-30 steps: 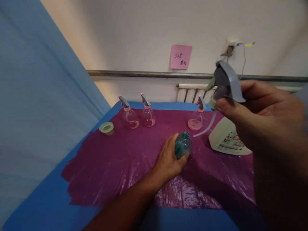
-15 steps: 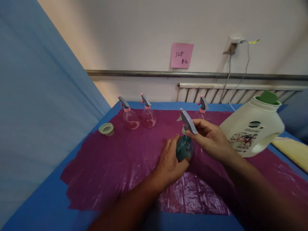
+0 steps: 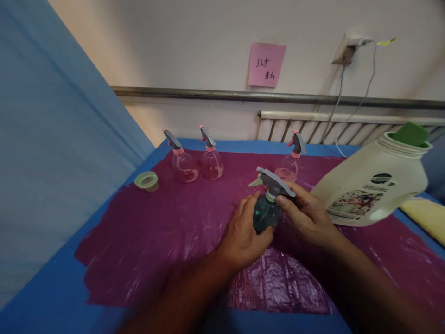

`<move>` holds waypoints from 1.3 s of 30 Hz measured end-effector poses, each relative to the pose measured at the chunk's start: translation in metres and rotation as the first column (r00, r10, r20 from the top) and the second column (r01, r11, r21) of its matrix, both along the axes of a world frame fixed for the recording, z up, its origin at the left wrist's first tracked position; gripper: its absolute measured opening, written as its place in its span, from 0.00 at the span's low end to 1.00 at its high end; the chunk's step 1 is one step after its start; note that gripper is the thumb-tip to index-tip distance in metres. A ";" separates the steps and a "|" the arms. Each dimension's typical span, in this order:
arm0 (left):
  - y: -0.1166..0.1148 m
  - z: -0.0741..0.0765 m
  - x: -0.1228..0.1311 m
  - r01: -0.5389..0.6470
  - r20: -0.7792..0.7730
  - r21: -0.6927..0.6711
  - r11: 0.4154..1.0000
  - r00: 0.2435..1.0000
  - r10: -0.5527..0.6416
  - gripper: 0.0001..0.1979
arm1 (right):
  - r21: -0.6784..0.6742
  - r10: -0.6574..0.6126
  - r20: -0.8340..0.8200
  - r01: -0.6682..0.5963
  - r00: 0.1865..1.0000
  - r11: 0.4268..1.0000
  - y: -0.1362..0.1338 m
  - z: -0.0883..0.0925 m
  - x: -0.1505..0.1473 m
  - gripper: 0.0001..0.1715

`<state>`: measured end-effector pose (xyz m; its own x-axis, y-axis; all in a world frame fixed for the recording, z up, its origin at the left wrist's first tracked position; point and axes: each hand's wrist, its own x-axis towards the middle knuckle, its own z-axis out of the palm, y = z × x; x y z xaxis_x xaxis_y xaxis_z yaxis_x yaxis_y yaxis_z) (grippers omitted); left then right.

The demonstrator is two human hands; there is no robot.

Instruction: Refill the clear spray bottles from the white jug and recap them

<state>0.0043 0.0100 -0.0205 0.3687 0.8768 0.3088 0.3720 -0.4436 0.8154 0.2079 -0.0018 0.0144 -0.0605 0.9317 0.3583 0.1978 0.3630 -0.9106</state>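
A small green spray bottle (image 3: 263, 216) stands on the purple plastic sheet (image 3: 167, 241) in the middle of the table. My left hand (image 3: 243, 234) is wrapped round its round body from the left. A grey trigger spray head (image 3: 274, 182) with a pale green collar sits on the bottle's neck. My right hand (image 3: 306, 215) grips that head from the right, thumb at the collar.
Three pink spray bottles (image 3: 182, 160) (image 3: 210, 160) (image 3: 291, 162) stand along the back. A pale green cap (image 3: 146, 181) lies at the left. A large white detergent jug (image 3: 375, 185) with a green spout leans at the right. Blue cloth (image 3: 52, 139) hangs on the left.
My right hand carried the spray head down from near the camera onto the green bottle's neck, and it now sits there. My left hand kept its hold on the bottle.
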 end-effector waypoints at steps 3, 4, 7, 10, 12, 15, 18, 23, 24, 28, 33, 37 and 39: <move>0.000 -0.001 0.000 -0.001 -0.011 0.018 1.000 1.000 0.001 0.40 | 0.014 -0.013 0.026 0.012 1.000 1.000 0.000 -0.002 0.000 0.22; 0.001 -0.001 0.000 0.004 -0.011 0.029 1.000 1.000 -0.004 0.40 | 0.022 -0.017 0.027 0.016 0.999 1.000 0.000 -0.002 0.000 0.21; 0.001 -0.003 0.000 0.013 -0.005 0.026 1.000 1.000 -0.013 0.41 | 0.037 -0.032 0.043 0.030 0.999 0.999 -0.001 -0.002 -0.001 0.21; 0.002 -0.006 0.000 0.007 -0.023 -0.027 1.000 1.000 -0.007 0.42 | 0.070 -0.067 0.096 0.061 0.993 0.996 -0.003 -0.001 -0.003 0.23; 0.002 -0.009 0.000 0.003 -0.027 -0.028 1.000 1.000 -0.004 0.43 | 0.095 -0.083 0.110 0.073 0.990 0.993 -0.004 0.000 -0.004 0.23; 0.002 -0.013 0.000 0.016 -0.018 0.015 1.000 1.000 -0.016 0.48 | 0.118 -0.107 0.116 0.094 0.987 0.989 -0.004 0.001 -0.007 0.22; 0.002 -0.014 -0.001 0.045 -0.027 0.088 0.995 0.999 -0.042 0.51 | 0.142 -0.153 0.148 0.132 0.977 0.981 -0.005 0.003 -0.009 0.20; 0.002 -0.010 -0.004 0.113 -0.039 0.225 0.968 0.993 -0.107 0.54 | 0.144 -0.143 0.145 0.122 0.979 0.982 -0.005 0.003 -0.009 0.20; 0.003 -0.009 -0.005 0.128 -0.040 0.238 0.963 0.992 -0.122 0.54 | 0.147 -0.134 0.138 0.113 0.981 0.983 -0.005 0.003 -0.008 0.20; 0.003 -0.006 -0.007 0.159 -0.034 0.261 0.952 0.987 -0.156 0.54 | 0.147 -0.123 0.125 0.104 0.985 0.984 -0.004 0.002 -0.007 0.21; 0.004 -0.007 -0.006 0.155 -0.016 0.284 0.946 0.988 -0.157 0.53 | 0.105 -0.069 0.074 0.061 0.995 0.993 -0.003 0.001 -0.004 0.21; 0.005 -0.009 -0.007 0.153 -0.032 0.272 0.950 0.988 -0.149 0.52 | 0.074 0.015 0.038 -0.017 0.999 0.997 0.002 0.000 0.003 0.20; 0.005 -0.010 -0.007 0.155 -0.040 0.267 0.951 0.988 -0.150 0.52 | 0.070 0.049 0.041 -0.051 0.998 0.996 0.005 -0.001 0.006 0.20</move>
<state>-0.0030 0.0152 -0.0304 0.4996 0.6951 0.5168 0.2969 -0.6980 0.6517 0.2143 0.0028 0.0135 -0.1218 0.8995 0.4197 0.2133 0.4367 -0.8740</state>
